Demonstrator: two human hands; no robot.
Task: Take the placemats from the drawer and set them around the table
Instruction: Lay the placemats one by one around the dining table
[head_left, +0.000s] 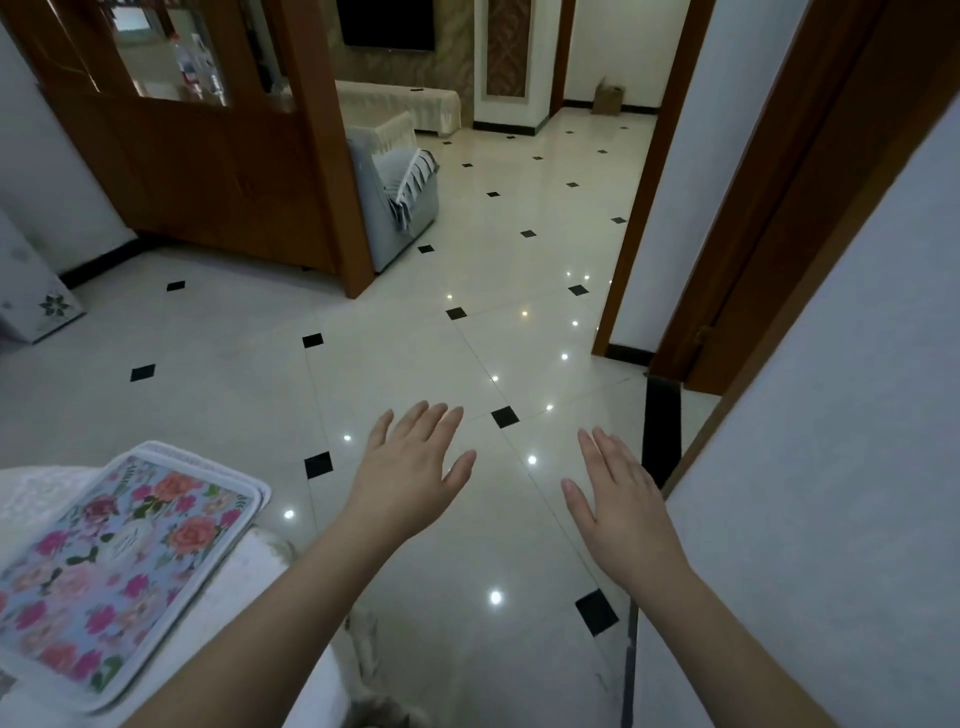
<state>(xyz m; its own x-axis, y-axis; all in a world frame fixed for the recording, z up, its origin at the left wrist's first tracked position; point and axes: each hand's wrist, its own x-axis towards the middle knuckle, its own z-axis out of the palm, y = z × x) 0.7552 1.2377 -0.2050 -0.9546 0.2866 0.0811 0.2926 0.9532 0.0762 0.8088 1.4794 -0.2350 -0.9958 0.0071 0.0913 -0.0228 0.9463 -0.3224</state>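
At the lower left of the frame, a floral placemat (117, 566) is seen lying flat on a table covered in a white cloth (270, 587), with the rim of what may be a second mat showing just beneath its upper right edge; whether more are stacked cannot be told. Both hands are held out over the floor at the lower centre, well apart from each other and from the mat: the left hand (410, 478) is spread with straight fingers, palm down, and the right hand (621, 512) is likewise flat and empty. Nothing is gripped by either. No drawer is shown in this view, so the step in hand is judged to be a passage between the table and wherever the mats are kept, or a pause after one has been laid. The next move is judged to call for a turn toward the drawer or toward the mat edge, with an unladen hand brought down for a flat pinch. Beyond the hands, a glossy white tile floor (415, 332) set with small black diamonds is seen, dotted with reflected ceiling lights. Farther off, a wooden partition (218, 171) stands at the upper left, a grey armchair (395, 202) beside it, a dark television (385, 23) at the top, and a wooden door frame (654, 171) at the right.
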